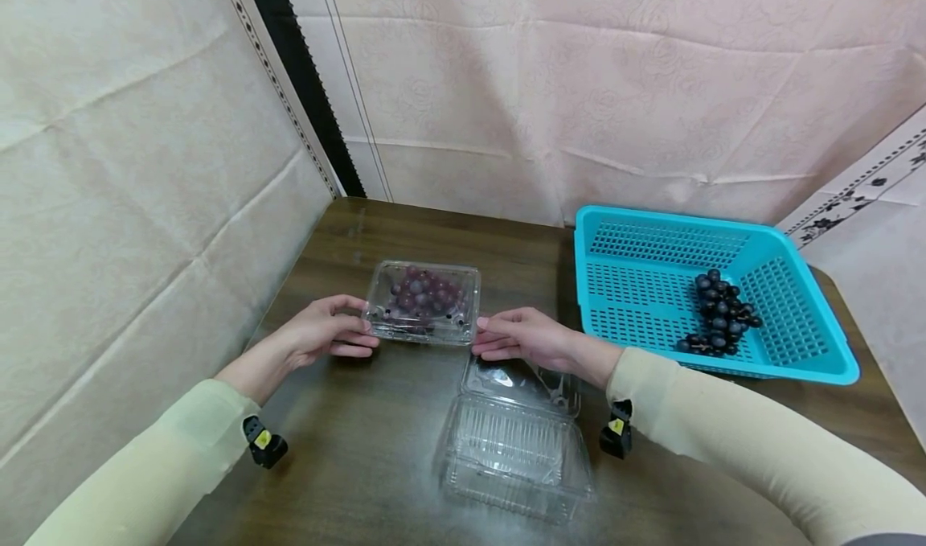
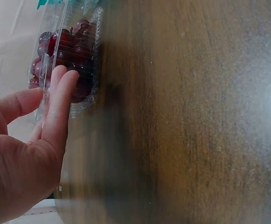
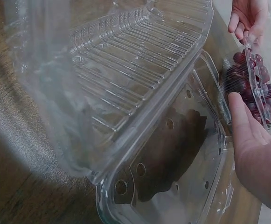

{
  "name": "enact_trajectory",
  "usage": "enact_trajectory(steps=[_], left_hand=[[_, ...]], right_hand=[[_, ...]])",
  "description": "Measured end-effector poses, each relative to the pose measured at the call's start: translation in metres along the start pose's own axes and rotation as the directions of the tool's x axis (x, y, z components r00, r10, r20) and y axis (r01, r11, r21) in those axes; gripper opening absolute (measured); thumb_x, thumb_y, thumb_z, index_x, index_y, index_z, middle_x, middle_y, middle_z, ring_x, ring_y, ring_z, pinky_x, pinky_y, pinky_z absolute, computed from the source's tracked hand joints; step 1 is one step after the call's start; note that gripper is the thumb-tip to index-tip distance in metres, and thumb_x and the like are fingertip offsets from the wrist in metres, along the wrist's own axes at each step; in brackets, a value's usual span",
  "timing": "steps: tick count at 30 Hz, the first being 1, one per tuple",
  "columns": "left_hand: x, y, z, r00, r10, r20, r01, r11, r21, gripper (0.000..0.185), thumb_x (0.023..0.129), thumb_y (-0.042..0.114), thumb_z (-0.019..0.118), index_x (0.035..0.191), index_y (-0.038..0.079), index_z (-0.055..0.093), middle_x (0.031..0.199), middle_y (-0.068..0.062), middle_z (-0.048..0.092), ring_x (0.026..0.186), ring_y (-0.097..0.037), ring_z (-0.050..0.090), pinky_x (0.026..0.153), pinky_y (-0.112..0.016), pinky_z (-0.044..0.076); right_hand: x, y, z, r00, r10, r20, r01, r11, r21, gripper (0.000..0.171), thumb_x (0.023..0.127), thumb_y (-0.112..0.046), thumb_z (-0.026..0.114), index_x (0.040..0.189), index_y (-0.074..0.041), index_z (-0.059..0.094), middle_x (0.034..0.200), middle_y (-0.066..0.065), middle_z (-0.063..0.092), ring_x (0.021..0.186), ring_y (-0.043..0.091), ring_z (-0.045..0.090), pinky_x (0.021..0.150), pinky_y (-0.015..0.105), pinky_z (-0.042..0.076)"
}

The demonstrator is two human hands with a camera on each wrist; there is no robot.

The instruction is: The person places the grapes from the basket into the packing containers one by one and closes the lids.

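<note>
Closed clear box of red grapes (image 1: 424,301) sits on the bench (image 1: 362,449), mid-left. Left hand (image 1: 318,335) and right hand (image 1: 522,338) flank its short ends — fingers straight, touching the plastic, not curled around it. Judged light, thin-walled, slippery, crushable — best held by the rim at both ends. An empty open box (image 1: 515,441) lies nearer; a blue basket (image 1: 796,353) holds dark grapes (image 1: 716,314).
</note>
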State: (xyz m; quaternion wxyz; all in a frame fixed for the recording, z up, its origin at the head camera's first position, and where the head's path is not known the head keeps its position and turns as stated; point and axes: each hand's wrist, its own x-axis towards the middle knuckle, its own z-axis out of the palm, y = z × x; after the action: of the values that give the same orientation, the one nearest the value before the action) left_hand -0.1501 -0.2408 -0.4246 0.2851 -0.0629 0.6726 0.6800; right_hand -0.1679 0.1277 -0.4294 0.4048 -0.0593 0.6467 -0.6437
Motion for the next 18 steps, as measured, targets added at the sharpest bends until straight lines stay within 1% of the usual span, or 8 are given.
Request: enact_trajectory(steps=[5,14,18], left_hand=[[0.000,0.000,-0.001,1.000,-0.013,-0.002,0.013,1.000,0.004,0.055,0.106,-0.003,0.057,0.154,-0.009,0.030,0.107,-0.016,0.072,0.098,-0.025,0.079,0.092,-0.047,0.067],[0.000,0.002,-0.005,0.998,-0.059,0.026,0.060,0.998,-0.026,0.058,0.109,0.002,0.056,0.158,-0.007,0.027,0.113,-0.016,0.071,0.101,-0.025,0.078,0.093,-0.047,0.066],[0.000,0.003,-0.006,0.997,-0.066,0.037,0.067,0.997,-0.025,0.059,0.110,0.004,0.057,0.158,-0.007,0.026,0.116,-0.017,0.070,0.103,-0.025,0.078,0.094,-0.047,0.066]], right_hand=[[0.001,0.001,0.002,1.000,0.002,0.002,-0.002,1.000,0.014,0.041,0.113,-0.020,0.057,0.137,0.014,0.058,0.133,0.032,0.067,0.121,0.034,0.072,0.112,0.047,0.056],[0.008,0.003,0.006,0.999,0.025,-0.020,-0.023,0.998,0.059,0.037,0.112,-0.015,0.058,0.135,0.014,0.059,0.126,0.029,0.072,0.114,0.031,0.074,0.107,0.043,0.060],[0.010,0.004,0.007,0.999,0.036,-0.023,-0.034,0.997,0.069,0.035,0.112,-0.014,0.058,0.133,0.014,0.061,0.122,0.027,0.073,0.110,0.028,0.076,0.104,0.042,0.062]])
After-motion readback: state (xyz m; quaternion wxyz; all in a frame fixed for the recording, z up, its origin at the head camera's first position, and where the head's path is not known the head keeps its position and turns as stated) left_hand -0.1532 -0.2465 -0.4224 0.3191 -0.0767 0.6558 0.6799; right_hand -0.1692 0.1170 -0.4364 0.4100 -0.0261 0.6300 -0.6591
